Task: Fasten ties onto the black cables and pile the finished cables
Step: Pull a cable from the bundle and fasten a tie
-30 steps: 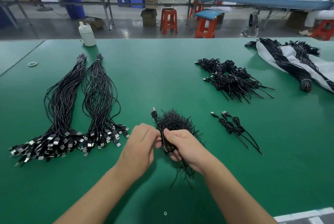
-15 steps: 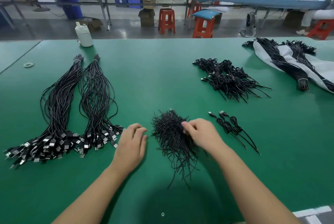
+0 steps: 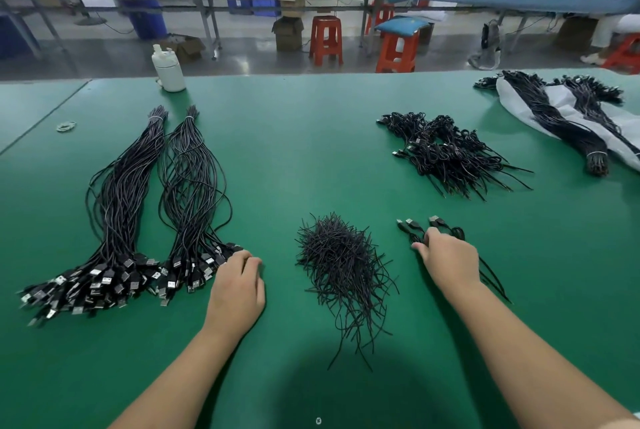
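Observation:
A loose heap of short black ties [image 3: 341,255] lies in the middle of the green table [image 3: 294,151]. Two long bundles of black cables [image 3: 117,203] [image 3: 194,186] stretch along the left, their USB plugs toward me. My left hand [image 3: 239,286] rests on the table, its loosely curled fingertips touching the plugs of the nearer bundle. My right hand [image 3: 450,259] lies over a small group of tied cables [image 3: 434,222] right of the heap, fingers spread on them. A larger pile of tied cables [image 3: 450,155] sits farther back right.
A white bottle [image 3: 168,70] stands at the table's far edge. A rubber band [image 3: 66,126] lies far left. More cable bundles [image 3: 554,123] rest on a white sheet [image 3: 623,127] at the far right. Orange stools and workbenches stand beyond the table.
Both hands held one cable over the tie heap. My right hand then carried it right onto the small group, while my left hand moved left to the bundle plugs.

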`<state>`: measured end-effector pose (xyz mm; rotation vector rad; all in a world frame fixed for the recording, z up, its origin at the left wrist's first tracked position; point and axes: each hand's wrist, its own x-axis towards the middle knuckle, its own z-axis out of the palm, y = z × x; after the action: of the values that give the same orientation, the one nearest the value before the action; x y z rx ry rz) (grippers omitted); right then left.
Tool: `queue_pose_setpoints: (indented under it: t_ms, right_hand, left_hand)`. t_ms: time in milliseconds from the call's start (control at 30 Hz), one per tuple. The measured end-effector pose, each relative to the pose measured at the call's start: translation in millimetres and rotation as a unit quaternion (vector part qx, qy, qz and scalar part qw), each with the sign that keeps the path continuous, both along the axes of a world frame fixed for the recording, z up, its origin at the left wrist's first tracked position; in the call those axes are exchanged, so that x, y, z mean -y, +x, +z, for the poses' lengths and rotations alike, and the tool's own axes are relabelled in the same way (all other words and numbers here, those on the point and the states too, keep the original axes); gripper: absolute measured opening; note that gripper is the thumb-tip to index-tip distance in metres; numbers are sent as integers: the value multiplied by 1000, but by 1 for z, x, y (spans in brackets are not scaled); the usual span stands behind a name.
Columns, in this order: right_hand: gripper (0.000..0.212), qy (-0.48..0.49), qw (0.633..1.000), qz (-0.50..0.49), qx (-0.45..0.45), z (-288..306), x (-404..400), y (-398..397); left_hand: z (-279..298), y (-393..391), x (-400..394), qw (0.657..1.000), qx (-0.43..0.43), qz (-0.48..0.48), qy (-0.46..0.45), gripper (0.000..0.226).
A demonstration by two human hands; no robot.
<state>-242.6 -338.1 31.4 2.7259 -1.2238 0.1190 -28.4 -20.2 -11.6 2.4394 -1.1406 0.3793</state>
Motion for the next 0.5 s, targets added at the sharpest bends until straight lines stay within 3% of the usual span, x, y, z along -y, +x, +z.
queue_pose_setpoints:
  t_ms: [500]
  right_hand:
    - [27, -39, 999, -24, 4, 4, 8, -2]
  left_hand:
    - [0, 1, 1, 1000, 7, 26, 10, 22]
